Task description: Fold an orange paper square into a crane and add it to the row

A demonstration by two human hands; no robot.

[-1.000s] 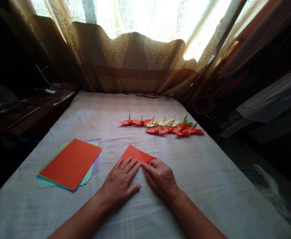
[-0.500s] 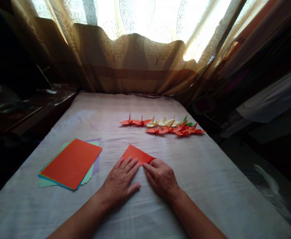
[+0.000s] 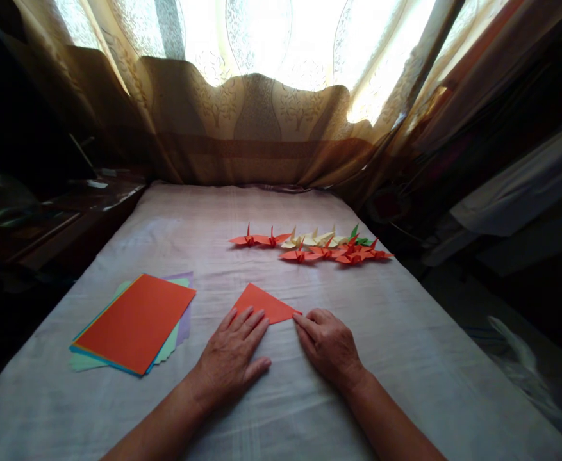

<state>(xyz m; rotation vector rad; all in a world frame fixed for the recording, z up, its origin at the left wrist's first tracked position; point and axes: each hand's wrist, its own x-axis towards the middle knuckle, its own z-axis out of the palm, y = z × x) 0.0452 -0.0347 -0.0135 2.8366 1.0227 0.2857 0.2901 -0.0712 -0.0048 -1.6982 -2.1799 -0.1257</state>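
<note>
Right hand (image 3: pixel 329 342) has slid out along the near edge of the folded paper (image 3: pixel 266 303) to its right corner; left hand (image 3: pixel 232 352) about where it was. Largest first, all relative to the folded paper: pale cloth (image 3: pixel 381 384) under it, curtain (image 3: pixel 261 137) well beyond it, paper stack (image 3: pixel 136 326) off to its left, orange sheet on top. Left hand: fingers straight and flat on its near-left part, thumb out to the side. Right hand: fingers curled, tip at the right corner; can't tell from here if it's pinching. Folded paper itself: orange-red, flat, pointed. Paper birds (image 3: pixel 300 255) beyond it, mostly rightward: red, cream, green.
</note>
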